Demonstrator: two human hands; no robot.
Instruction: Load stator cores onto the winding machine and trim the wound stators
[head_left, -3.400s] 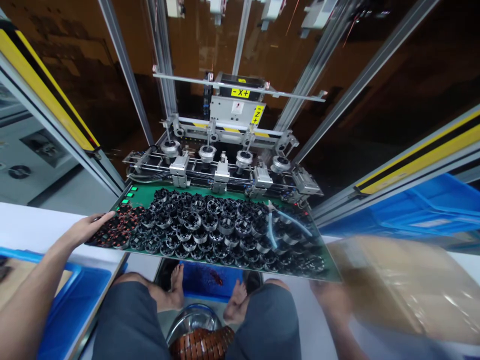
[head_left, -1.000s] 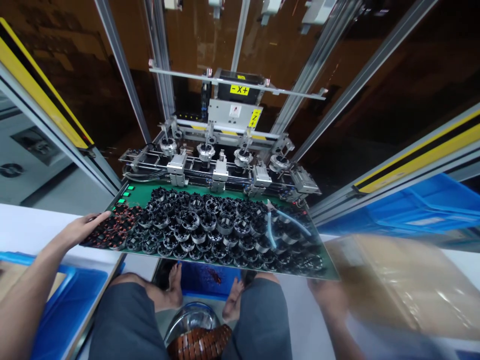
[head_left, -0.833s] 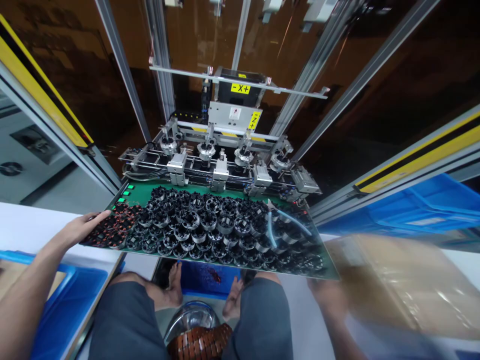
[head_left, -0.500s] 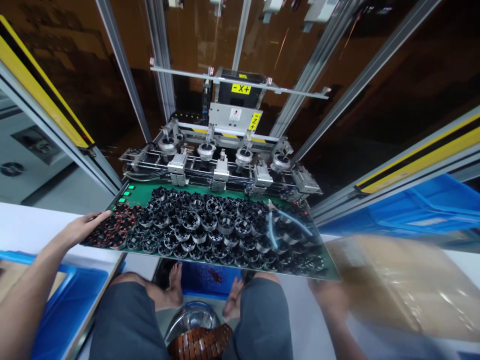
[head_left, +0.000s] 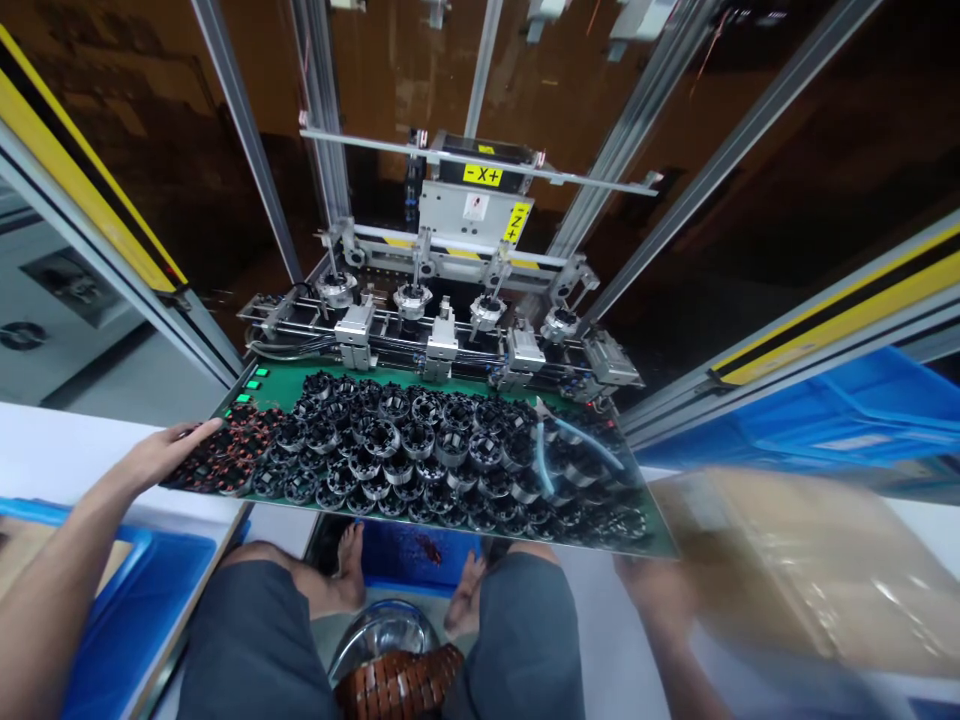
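A green board (head_left: 442,450) stretches out in front of me, packed with several rows of black slotted stator-like rings (head_left: 382,440). Those at its left end, under my left hand (head_left: 169,452), show copper windings (head_left: 232,450). That hand's fingers lie over the board's left corner. My right hand (head_left: 656,590), blurred, sits under the near right corner. A clear tube (head_left: 544,460) lies on the rings at the right.
Beyond the board stands a gantry machine (head_left: 442,320) with four spindle heads, behind yellow-edged light curtains (head_left: 840,320). Blue crates (head_left: 825,425) and a cardboard sheet (head_left: 810,560) lie right; a blue tray (head_left: 127,620) lies left. Below are a steel bowl (head_left: 382,635) and copper-coloured pieces (head_left: 397,685).
The view has drifted slightly, so the machine sits a little higher and to the left. The board and both hands keep nearly the same hold.
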